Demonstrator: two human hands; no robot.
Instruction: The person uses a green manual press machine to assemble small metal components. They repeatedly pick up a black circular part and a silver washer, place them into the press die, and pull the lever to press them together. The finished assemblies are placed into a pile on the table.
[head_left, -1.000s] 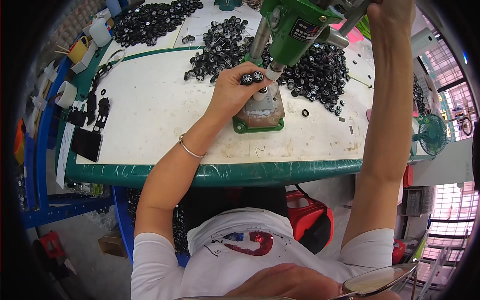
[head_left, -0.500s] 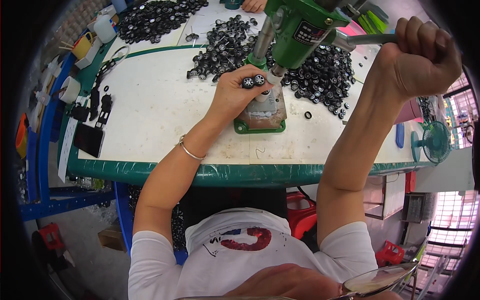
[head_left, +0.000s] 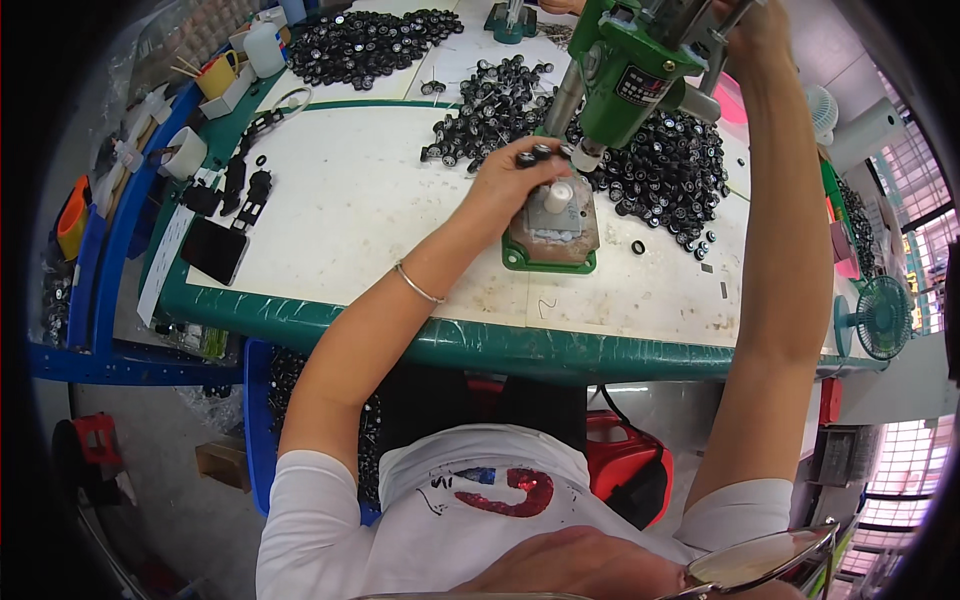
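My left hand (head_left: 507,188) is closed on small black toy wheels (head_left: 540,153) with silvery hubs, held at the fingertips beside the head of a green hand press (head_left: 622,85). Just under the fingers, a white peg (head_left: 558,196) stands upright on the metal plate of the press base (head_left: 548,250). The press's pale ram tip (head_left: 587,157) is above and behind the peg, apart from it. Raised at the upper right, my right hand (head_left: 757,40) is around the press lever (head_left: 716,65); its fingers are partly hidden.
Behind the press lies a heap of wheels and axles (head_left: 500,105), with more wheels (head_left: 660,165) to its right and another pile (head_left: 370,48) far left. A loose black ring (head_left: 638,247) lies right of the base. A phone (head_left: 215,250) and a green fan (head_left: 880,318) flank the table.
My right hand has swung the lever upward and away. My left hand has drawn back from the peg, wheels still in its fingers, and the peg now shows. The view has shifted slightly.
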